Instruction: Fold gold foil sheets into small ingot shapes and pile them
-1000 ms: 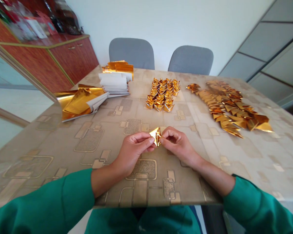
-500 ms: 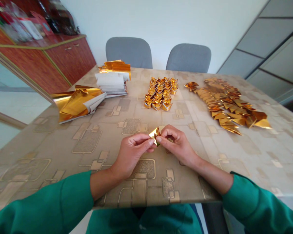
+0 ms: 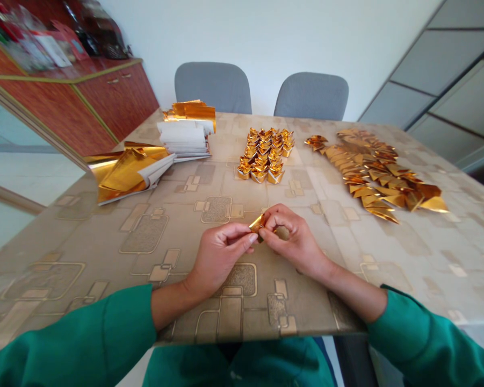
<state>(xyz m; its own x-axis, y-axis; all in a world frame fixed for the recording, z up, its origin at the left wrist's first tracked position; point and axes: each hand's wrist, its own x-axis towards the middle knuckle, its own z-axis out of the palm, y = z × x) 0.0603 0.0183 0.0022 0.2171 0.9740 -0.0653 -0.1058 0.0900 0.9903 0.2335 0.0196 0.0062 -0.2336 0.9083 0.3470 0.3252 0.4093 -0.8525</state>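
Note:
A small folded piece of gold foil paper (image 3: 257,223) is pinched between my two hands, above the near middle of the table. My left hand (image 3: 219,255) grips its left end between thumb and fingers. On the other end, the thumb and curled fingers of my right hand (image 3: 292,236) press together and hide part of the fold. Beyond the hands stand rows of folded gold paper ingots (image 3: 264,153), set close together. To the right lies a spread of flat folded gold paper pieces (image 3: 378,172), overlapping one another.
Stacked gold and white foil sheets (image 3: 185,137) lie at the back left, with loose gold sheets (image 3: 131,169) in front. A patterned cloth covers the table (image 3: 145,234). Two grey chairs (image 3: 212,88) stand behind it. At the left is a wooden cabinet (image 3: 113,102).
The foil piece has tilted and shows a narrower face. My right fingers have closed further over it, while my left hand keeps almost the same place.

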